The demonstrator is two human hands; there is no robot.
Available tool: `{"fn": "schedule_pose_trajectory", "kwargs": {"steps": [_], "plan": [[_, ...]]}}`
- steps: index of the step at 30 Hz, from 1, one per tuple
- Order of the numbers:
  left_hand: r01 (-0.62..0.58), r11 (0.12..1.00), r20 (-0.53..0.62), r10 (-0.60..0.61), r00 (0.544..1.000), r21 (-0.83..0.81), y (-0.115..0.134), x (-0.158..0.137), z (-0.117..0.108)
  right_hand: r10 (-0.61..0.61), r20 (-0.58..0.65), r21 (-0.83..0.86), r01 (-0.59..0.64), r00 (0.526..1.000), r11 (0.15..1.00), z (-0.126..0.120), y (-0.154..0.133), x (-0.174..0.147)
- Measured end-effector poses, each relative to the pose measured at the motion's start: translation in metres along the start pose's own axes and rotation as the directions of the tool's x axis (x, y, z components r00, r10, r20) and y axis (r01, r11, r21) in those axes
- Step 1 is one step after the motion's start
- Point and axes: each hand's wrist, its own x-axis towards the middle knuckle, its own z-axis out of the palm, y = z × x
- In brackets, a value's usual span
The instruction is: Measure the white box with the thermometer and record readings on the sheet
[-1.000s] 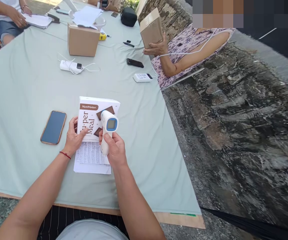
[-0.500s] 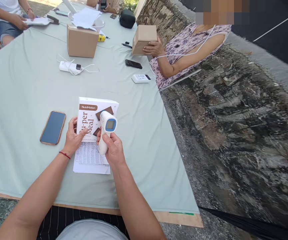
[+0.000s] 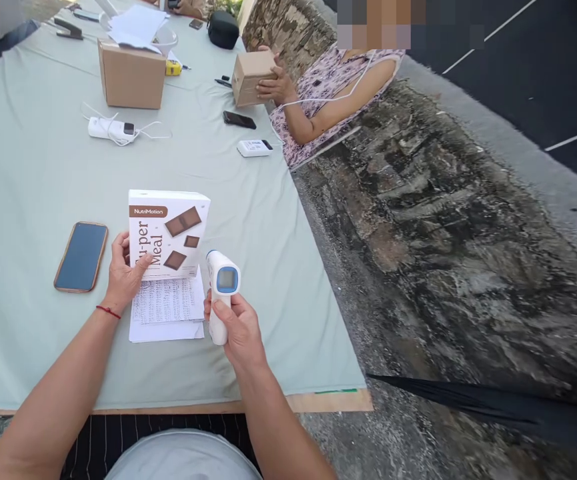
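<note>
Right hand (image 3: 242, 328) was closed round the handle of a white-and-blue infrared thermometer (image 3: 219, 292), thumb on the near side, screen facing the wearer; reading not legible. Thermometer was up off the cloth, just right of the box, not touching it. Left hand (image 3: 127, 270), red cord bracelet (image 3: 108, 311) at the wrist, was partly curled, gripping the left edge of a white NutriMotion box (image 3: 182, 235), thumb on the front, fingers mostly hidden. Box front faced the wearer; couldn't tell if its base touched the printed sheets (image 3: 165, 331) just below it. Brown-rimmed smartphone (image 3: 81, 257) lay left of the left hand on the pale green tablecloth (image 3: 13, 280). Farther up: a white handheld device (image 3: 255, 148) on the right, a white power bank (image 3: 111, 129) with looped cable on the left, a black phone (image 3: 239, 120). Beyond, a cardboard box (image 3: 133, 79) with loose papers (image 3: 135, 27) on top; to its right, a co-worker in a floral top (image 3: 313, 100) held a small carton (image 3: 251, 79). Black case (image 3: 223, 30) sat at the far end.
</note>
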Motion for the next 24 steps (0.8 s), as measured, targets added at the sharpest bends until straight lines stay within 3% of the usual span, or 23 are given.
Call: {"fn": "schedule_pose_trajectory", "kwargs": {"steps": [14, 18, 21, 24], "plan": [[-0.089, 0.994, 0.051, 0.086, 0.995, 0.057, 0.000, 0.010, -0.012, -0.014, -0.063, -0.029, 0.013, 0.998, 0.999, -0.028, 0.003, -0.018], [-0.058, 0.998, 0.076, 0.057, 0.995, 0.015, -0.001, 0.010, -0.015, -0.064, -0.097, -0.172, 0.046, 0.993, 0.984, -0.040, 0.007, -0.010], [-0.050, 0.998, 0.096, 0.053, 0.994, -0.039, 0.000, 0.008, -0.015, -0.228, -0.208, -0.497, 0.097, 0.951, 0.862, -0.062, 0.018, 0.008], [-0.107, 0.992, 0.075, 0.112, 0.991, -0.063, 0.004, 0.009, -0.013, -0.389, -0.257, -0.790, 0.039, 0.885, 0.611, -0.089, 0.032, 0.027]]}}
